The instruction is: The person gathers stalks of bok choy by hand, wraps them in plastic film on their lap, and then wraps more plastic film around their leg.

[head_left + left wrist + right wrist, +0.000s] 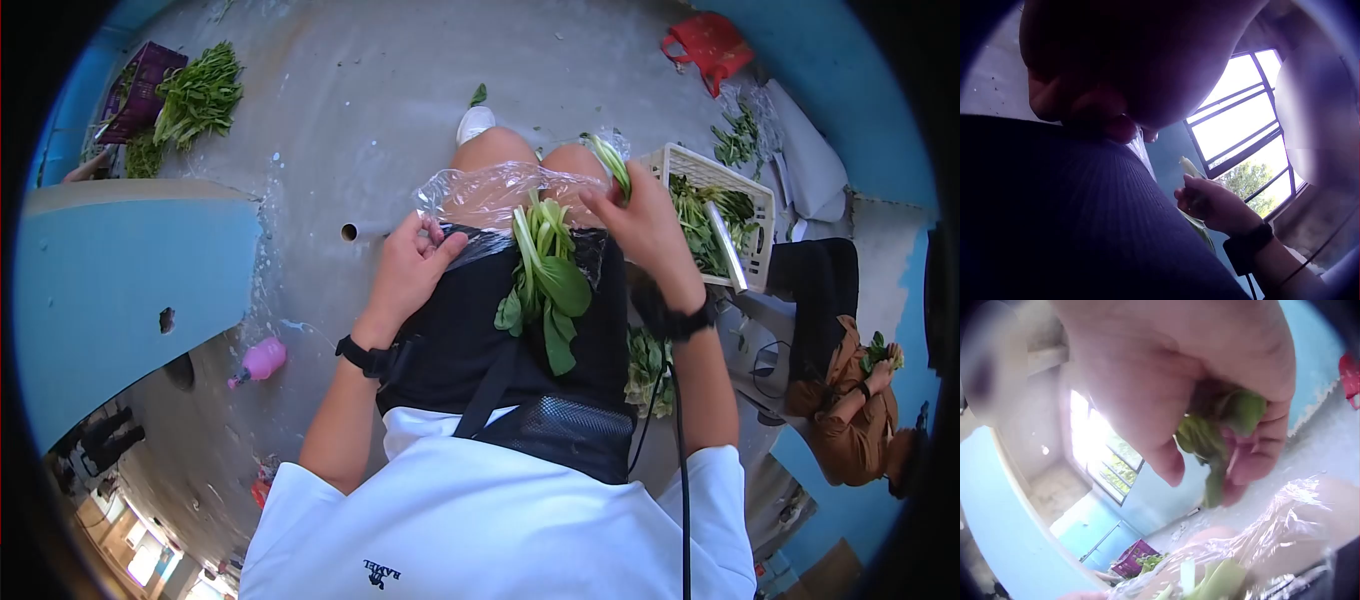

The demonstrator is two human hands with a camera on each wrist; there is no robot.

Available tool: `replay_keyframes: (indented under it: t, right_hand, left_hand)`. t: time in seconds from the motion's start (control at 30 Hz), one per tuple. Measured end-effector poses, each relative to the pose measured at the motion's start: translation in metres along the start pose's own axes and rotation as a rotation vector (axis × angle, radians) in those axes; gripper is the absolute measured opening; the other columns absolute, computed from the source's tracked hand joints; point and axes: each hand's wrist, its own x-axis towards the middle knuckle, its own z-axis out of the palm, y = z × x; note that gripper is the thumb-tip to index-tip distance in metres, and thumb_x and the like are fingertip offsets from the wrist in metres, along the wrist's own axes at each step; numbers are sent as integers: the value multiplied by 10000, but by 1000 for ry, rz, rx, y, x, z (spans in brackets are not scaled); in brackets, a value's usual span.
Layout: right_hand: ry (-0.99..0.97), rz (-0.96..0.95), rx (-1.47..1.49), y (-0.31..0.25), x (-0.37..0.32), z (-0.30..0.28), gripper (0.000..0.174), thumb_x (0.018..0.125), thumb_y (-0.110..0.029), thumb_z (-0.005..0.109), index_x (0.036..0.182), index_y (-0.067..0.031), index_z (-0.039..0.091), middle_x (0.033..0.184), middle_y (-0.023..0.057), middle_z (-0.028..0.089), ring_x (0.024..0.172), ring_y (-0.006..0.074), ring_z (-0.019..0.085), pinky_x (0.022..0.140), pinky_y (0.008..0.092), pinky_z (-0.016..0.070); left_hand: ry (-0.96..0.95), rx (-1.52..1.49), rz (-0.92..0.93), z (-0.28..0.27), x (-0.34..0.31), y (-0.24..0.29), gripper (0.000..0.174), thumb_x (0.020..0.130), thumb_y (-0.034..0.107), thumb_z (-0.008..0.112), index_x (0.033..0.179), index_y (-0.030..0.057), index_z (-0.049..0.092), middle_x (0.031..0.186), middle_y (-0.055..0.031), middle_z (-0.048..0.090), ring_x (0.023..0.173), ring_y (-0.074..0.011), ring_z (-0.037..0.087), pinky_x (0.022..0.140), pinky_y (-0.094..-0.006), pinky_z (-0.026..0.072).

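My left hand, fingers curled, grips the near left edge of a clear plastic sheet spread over my thighs. In the left wrist view a strip of the plastic shows beside the dark fingers. My right hand holds a leafy green with pale stalks over the sheet's right side; its crumpled green leaves show under the curled fingers in the right wrist view. Between the hands a bunch of leafy greens lies on my lap, stalks on the plastic and leaves toward my waist.
At my right stands a white crate of greens with a metal bar across it. A red bag lies beyond. Far left are a purple crate and piled greens. Another person sits at the right, holding greens.
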Motion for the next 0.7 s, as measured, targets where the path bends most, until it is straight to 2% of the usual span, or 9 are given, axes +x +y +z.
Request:
replay_keyframes:
  t: [0.17,0.23,0.27,0.3,0.37,0.4,0.5,0.63,0.7]
  right_hand:
    - [-61,180,-12,16,-50,10,346,864,-207,811,965,11,562,754,147,613,694,308,619,672,411,509]
    - [-107,225,248,16,-58,15,317,856,-131,810,943,-1,534,745,139,591,688,284,622,675,413,516]
    - [-95,177,293,22,-59,17,318,853,-77,812,944,-25,512,741,81,577,672,194,619,636,360,516]
    - [-85,178,297,25,-59,13,318,853,-77,812,944,-25,512,741,81,577,672,194,619,636,360,516]
    - [-155,302,664,32,-57,1,318,869,-81,812,975,-47,514,746,21,567,655,111,584,600,292,501]
    - [-135,296,659,31,-56,-8,332,874,-81,819,985,-64,507,780,-12,566,655,64,563,575,244,483]
    - [-290,254,527,47,-52,-23,347,873,-99,836,981,-59,509,802,-3,571,651,75,568,573,259,491]
    - [-283,296,426,60,-55,-13,369,881,-167,855,959,-51,514,759,-11,561,661,84,550,579,260,478]
    - [-248,283,353,62,-59,-11,380,870,-181,862,961,-41,520,760,11,576,660,96,544,592,281,479]
  left_hand:
    - [-78,-65,-11,-6,-3,-4,251,959,140,787,1040,57,564,610,107,465,569,16,368,516,-206,258]
    - [-99,-77,-26,-6,-4,-4,255,955,126,789,1050,56,563,610,110,465,567,15,365,517,-203,256]
    - [-90,-111,-50,-6,-3,-3,249,954,122,789,1047,55,568,610,111,464,566,14,366,519,-203,256]
    - [-78,-145,-71,-7,-2,-2,243,954,117,790,1043,54,573,610,112,463,565,14,367,520,-202,255]
    - [-80,-121,-45,-12,0,-4,243,951,119,793,1039,53,577,610,112,462,564,13,363,521,-204,256]
    - [-77,-104,-25,-15,1,-2,243,949,121,797,1035,52,581,610,111,461,562,12,359,523,-206,258]
    - [-118,12,-55,-21,3,7,257,941,139,809,1035,52,586,614,106,457,571,7,368,531,-213,276]
    - [-132,158,-77,-15,1,4,280,934,159,817,1046,47,586,605,100,434,584,4,374,543,-220,286]
    - [-79,261,-57,-16,-4,5,368,894,241,851,1047,25,596,643,8,493,581,-103,466,563,-289,387]
